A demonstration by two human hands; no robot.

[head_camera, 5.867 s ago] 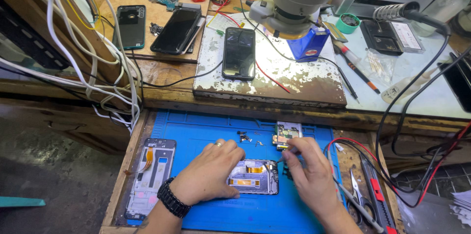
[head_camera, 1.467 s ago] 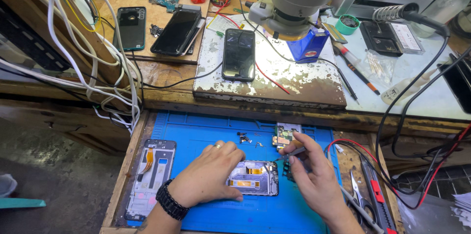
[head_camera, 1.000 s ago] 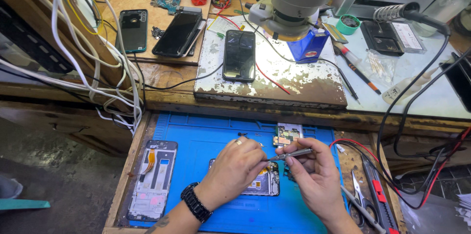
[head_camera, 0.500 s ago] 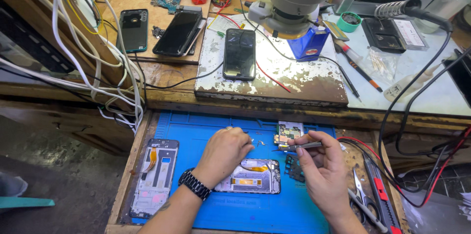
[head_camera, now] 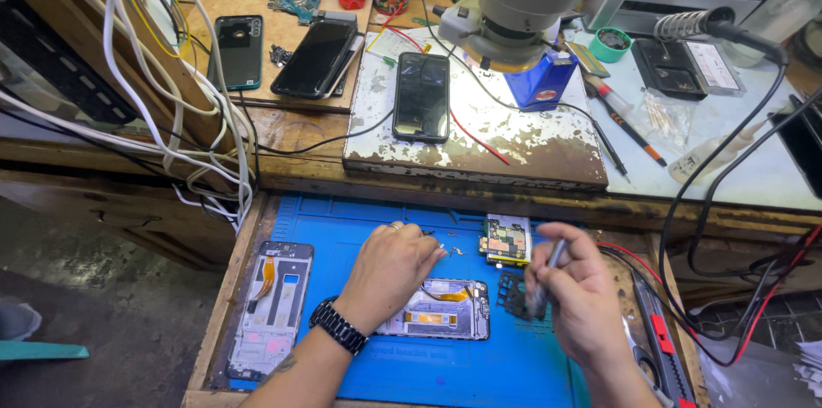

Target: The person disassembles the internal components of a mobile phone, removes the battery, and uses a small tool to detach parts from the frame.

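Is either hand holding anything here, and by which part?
The right hand grips a thin grey metal tool around its upper shaft. The left hand holds nothing visible, fingertips on the blue mat.

Bright overhead light, sharp focus, edges bowed

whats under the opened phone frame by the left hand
A blue work mat lies under the phone frame. The left hand covers the frame's left end, so that part is hidden.
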